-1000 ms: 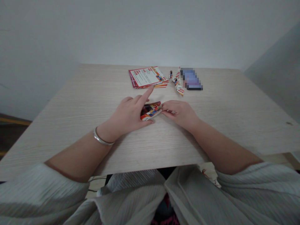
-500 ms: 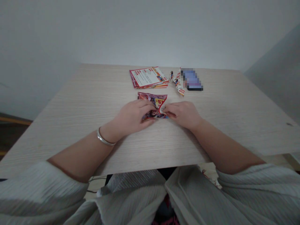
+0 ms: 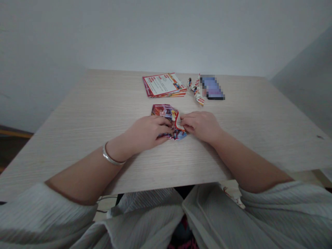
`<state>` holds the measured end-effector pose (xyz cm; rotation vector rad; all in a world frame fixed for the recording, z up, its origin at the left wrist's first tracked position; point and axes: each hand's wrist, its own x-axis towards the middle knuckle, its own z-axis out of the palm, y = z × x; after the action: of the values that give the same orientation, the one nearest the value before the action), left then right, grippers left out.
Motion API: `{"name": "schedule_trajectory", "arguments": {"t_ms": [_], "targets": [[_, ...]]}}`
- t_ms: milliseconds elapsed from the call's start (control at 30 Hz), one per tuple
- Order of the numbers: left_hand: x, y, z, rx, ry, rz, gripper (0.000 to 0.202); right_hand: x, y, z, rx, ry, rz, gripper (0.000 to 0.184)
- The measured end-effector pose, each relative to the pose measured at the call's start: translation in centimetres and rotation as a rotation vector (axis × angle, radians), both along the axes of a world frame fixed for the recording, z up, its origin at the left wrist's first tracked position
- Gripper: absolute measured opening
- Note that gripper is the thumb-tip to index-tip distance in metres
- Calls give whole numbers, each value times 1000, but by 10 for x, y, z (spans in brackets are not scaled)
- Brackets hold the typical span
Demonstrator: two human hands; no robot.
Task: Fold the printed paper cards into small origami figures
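Note:
A colourful printed paper leaflet (image 3: 162, 110) lies partly folded and creased on the table in front of me, its right edge curled up to show a white, red-bordered side. My left hand (image 3: 145, 133), with a silver bracelet at the wrist, grips the leaflet from the left, fingers on top of it and thumb towards me. On the other side, my right hand (image 3: 201, 125) is closed on the curled right edge with its fingertips together. Both hands hide part of the paper.
Behind the hands lies a stack of printed leaflets (image 3: 162, 84). To its right is a twisted piece of printed paper (image 3: 196, 92), close beside a phone (image 3: 213, 88) with a blurred screen. The wooden table (image 3: 85, 114) meets a pale wall at the back.
The leaflet has turned and its near edge now reaches closer to me, with its top corner reshaped. My left hand has shifted slightly towards me; my right hand has hardly moved.

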<state>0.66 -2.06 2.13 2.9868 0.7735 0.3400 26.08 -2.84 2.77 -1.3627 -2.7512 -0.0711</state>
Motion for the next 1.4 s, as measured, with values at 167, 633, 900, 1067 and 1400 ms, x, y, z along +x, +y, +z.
{"name": "schedule_trajectory", "arguments": {"t_ms": [167,633,900,1067,1400], "targets": [[-1,-6,12,52,147,156,33,2,0,-2,18,47,-42,17],[4,-6,2,3,-151,383,88,-7,-4,-11,69,227,-44,18],[2,5,-12,144,-273,297,115,-15,-11,-8,124,230,59,17],[1,6,-8,27,-272,334,88,-18,-14,-6,91,331,1,15],[4,6,-7,20,-338,367,74,-18,0,-26,-236,950,-122,43]]}}
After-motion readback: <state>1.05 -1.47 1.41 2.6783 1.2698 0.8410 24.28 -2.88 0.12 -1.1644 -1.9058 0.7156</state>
